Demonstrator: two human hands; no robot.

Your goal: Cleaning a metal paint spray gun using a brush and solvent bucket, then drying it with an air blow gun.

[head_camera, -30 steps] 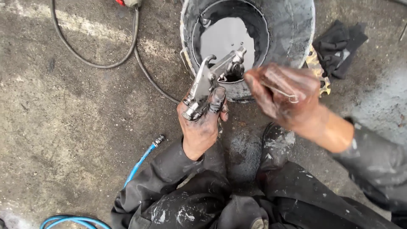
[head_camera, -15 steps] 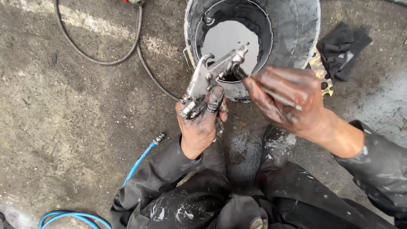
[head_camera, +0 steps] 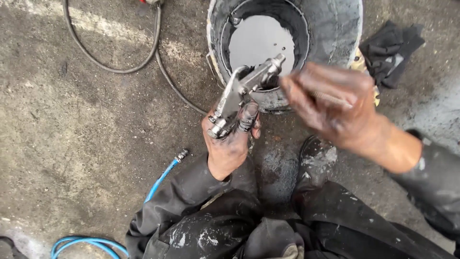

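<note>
Your silver metal spray gun [head_camera: 242, 91] sits over the rim of the grey round bucket of dark liquid [head_camera: 335, 29], long axis slanting up-right, nozzle toward the bucket. Your left hand [head_camera: 227, 144] is clamped on its handle. Your blurred right hand [head_camera: 330, 103] looks closed around something thin, perhaps a brush. Below is stained concrete floor [head_camera: 72, 120], with a blue hose [head_camera: 160, 177].
</note>
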